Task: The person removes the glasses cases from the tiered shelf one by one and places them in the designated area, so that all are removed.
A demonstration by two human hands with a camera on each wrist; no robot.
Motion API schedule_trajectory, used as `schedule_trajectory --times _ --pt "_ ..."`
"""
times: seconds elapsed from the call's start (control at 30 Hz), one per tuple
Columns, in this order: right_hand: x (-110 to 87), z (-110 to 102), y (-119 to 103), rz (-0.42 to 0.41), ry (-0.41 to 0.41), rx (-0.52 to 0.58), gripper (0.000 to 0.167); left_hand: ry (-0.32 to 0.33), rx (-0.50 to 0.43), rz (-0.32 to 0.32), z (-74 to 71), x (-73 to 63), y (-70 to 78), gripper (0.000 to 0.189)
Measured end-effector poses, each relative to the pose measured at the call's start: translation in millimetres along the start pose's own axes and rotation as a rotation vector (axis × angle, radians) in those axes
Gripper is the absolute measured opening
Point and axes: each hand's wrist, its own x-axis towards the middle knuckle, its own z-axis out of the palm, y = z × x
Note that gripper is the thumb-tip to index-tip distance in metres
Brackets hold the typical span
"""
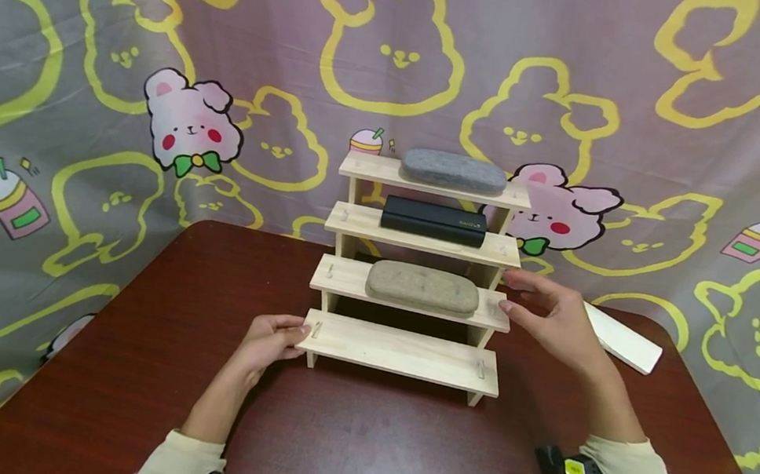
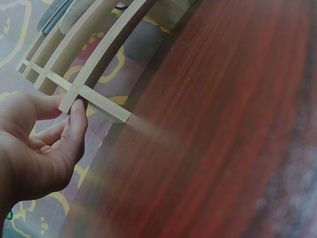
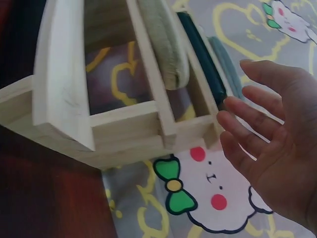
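A pale wooden four-tier stand [image 1: 402, 350] stands on the table. Its lowest board carries nothing. On the tiers above lie a beige glasses case [image 1: 423, 287], a black case [image 1: 433, 221] and, at the top, a grey felt-like glasses case [image 1: 454, 171]. My left hand [image 1: 270, 342] pinches the left end of the lowest board between thumb and fingers, as the left wrist view [image 2: 54, 134] also shows. Beside the stand's right side, near the second and third boards, my right hand [image 1: 555, 318] hovers with loosely bent fingers and nothing in them.
Behind the right forearm a long white box-like object [image 1: 620, 338] lies on the dark red-brown table [image 1: 355, 439]. A patterned curtain [image 1: 274, 58] hangs close behind the table and along its sides.
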Motion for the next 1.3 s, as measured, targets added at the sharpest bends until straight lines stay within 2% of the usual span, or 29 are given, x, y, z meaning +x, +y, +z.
schedule_trajectory --times 0.13,0.3,0.43,0.67,0.83,1.1,1.3 --pt "4.9 9 4 -0.01 -0.048 -0.028 0.04 -0.003 -0.006 0.006 0.4 0.0 -0.2 0.039" --pt "9.2 18 5 0.023 -0.103 -0.058 0.042 -0.011 -0.021 0.012 1.2 0.1 -1.3 0.04" --pt "13.4 24 5 0.013 -0.121 -0.056 0.045 -0.01 -0.024 0.007 0.9 0.7 -1.4 0.039" --pt "20.7 34 6 -0.013 -0.161 -0.127 0.053 -0.01 -0.029 0.01 0.8 0.0 -0.8 0.04" --pt "26.6 39 6 -0.01 -0.19 -0.146 0.058 -0.006 -0.025 0.006 1.3 -1.6 -0.2 0.041" --pt "33.6 43 2 -0.002 -0.214 -0.238 0.065 -0.002 -0.016 0.007 0.6 -0.1 -1.3 0.039" --pt "37.9 46 1 0.01 -0.215 -0.25 0.07 0.002 -0.006 0.001 0.1 0.7 -1.3 0.039"
